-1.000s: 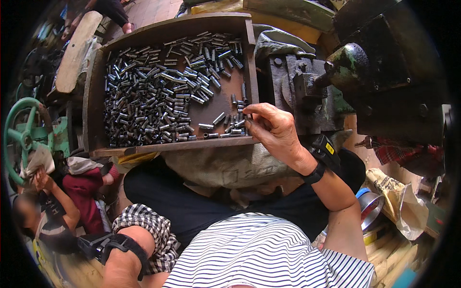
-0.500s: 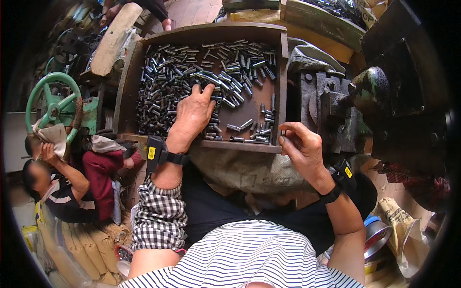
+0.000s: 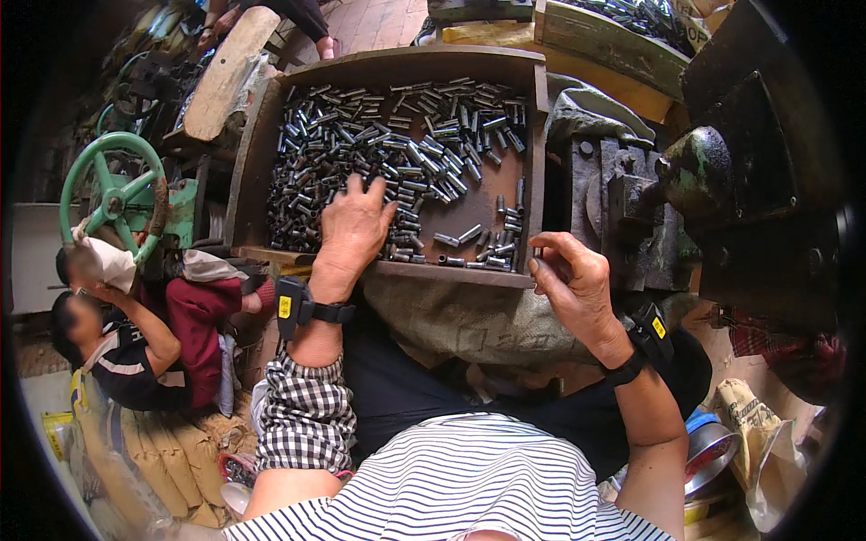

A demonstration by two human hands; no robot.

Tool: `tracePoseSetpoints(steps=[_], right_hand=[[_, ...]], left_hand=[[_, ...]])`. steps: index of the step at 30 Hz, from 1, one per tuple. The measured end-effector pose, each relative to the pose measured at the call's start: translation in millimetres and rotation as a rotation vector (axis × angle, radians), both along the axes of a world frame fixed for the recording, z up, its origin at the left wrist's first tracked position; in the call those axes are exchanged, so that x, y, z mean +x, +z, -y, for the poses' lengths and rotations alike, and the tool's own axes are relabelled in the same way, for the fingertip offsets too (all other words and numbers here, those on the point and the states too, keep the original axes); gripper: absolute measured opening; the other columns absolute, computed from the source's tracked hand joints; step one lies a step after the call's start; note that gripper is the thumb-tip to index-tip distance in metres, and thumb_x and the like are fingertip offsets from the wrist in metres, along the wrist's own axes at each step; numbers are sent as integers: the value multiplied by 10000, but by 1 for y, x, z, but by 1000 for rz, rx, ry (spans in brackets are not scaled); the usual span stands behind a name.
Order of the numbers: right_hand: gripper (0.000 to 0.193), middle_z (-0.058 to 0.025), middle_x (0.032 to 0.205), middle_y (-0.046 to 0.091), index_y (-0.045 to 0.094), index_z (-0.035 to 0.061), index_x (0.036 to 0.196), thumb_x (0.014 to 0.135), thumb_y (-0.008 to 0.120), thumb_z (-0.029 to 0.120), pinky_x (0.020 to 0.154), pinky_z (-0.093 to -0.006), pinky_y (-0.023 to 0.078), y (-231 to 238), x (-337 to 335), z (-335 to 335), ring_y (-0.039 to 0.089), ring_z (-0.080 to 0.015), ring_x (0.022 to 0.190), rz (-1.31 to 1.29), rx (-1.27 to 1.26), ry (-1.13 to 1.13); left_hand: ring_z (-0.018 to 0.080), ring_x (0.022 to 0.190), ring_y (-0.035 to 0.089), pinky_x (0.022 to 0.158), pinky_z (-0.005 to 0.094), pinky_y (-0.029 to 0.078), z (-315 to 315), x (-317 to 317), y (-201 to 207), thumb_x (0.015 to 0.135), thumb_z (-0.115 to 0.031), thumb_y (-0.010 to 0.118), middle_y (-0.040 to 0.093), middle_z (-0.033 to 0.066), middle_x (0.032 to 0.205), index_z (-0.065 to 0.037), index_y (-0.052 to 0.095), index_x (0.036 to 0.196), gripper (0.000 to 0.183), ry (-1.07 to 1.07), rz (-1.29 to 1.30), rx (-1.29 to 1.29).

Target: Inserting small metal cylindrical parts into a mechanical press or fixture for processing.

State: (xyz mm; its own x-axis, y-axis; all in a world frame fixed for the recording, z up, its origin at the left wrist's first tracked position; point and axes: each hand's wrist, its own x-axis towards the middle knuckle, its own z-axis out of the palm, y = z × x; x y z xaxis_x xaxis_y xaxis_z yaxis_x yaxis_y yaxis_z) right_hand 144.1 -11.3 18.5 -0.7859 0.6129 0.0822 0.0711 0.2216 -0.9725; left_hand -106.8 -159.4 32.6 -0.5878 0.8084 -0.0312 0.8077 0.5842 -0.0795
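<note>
Many short shiny metal tubes (image 3: 338,135) lie heaped in a dark wooden tray (image 3: 406,61) before me, densest on its left side. My left hand (image 3: 354,225) reaches over the front edge, its fingers apart and resting on the heap; nothing shows gripped in it. At the tray's front right corner is my right hand (image 3: 577,275), with thumb and forefinger curled close together. Whatever lies between those fingertips is too small to make out. A few loose tubes (image 3: 458,236) lie on the bare tray bottom between the hands.
A dark, oily machine (image 3: 704,180) stands close on the right. Under the tray hangs a grey cloth (image 3: 442,316). At left are a green handwheel (image 3: 110,200) and a seated person (image 3: 149,338). Another wooden box (image 3: 613,41) of metal parts stands behind.
My left hand has drawn back slightly toward me and left within the heap, its fingers spreading. My right hand stays at the tray corner. The whole view has shifted a little.
</note>
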Motion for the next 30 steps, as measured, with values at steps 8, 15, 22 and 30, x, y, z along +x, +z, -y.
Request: tracePoseSetpoints(steps=[8, 15, 22, 30], right_hand=[[193, -90, 752, 576, 595, -15, 944, 755, 633, -27, 528, -226, 434, 4, 1, 0, 542, -106, 578, -40, 47, -1], [198, -102, 752, 577, 589, -18, 952, 758, 629, -21, 521, -236, 434, 1, 0, -5, 541, -111, 577, -8, 52, -5], [210, -81, 738, 573, 559, -18, 987, 784, 611, -26, 512, -223, 439, -4, -4, -4, 538, -84, 559, 58, 31, 13], [124, -36, 710, 582, 507, -18, 885, 814, 608, -17, 488, -193, 464, -5, -16, -6, 553, -44, 575, 7, -308, -20]], left_hand=[[407, 761, 591, 652, 486, 497, -9, 14, -19, 887, -232, 530, 500, 208, 953, -35, 495, 963, 214, -104, 139, 80], [373, 742, 599, 627, 449, 502, -31, 44, -33, 852, -198, 573, 535, 174, 907, -39, 497, 944, 198, -160, 214, 147], [341, 718, 615, 622, 424, 500, -42, 51, -21, 813, -204, 608, 594, 132, 816, -39, 561, 875, 183, -263, 249, 136], [322, 702, 615, 602, 406, 492, -34, 38, -27, 813, -205, 615, 589, 134, 810, -36, 580, 872, 182, -214, 283, 276]])
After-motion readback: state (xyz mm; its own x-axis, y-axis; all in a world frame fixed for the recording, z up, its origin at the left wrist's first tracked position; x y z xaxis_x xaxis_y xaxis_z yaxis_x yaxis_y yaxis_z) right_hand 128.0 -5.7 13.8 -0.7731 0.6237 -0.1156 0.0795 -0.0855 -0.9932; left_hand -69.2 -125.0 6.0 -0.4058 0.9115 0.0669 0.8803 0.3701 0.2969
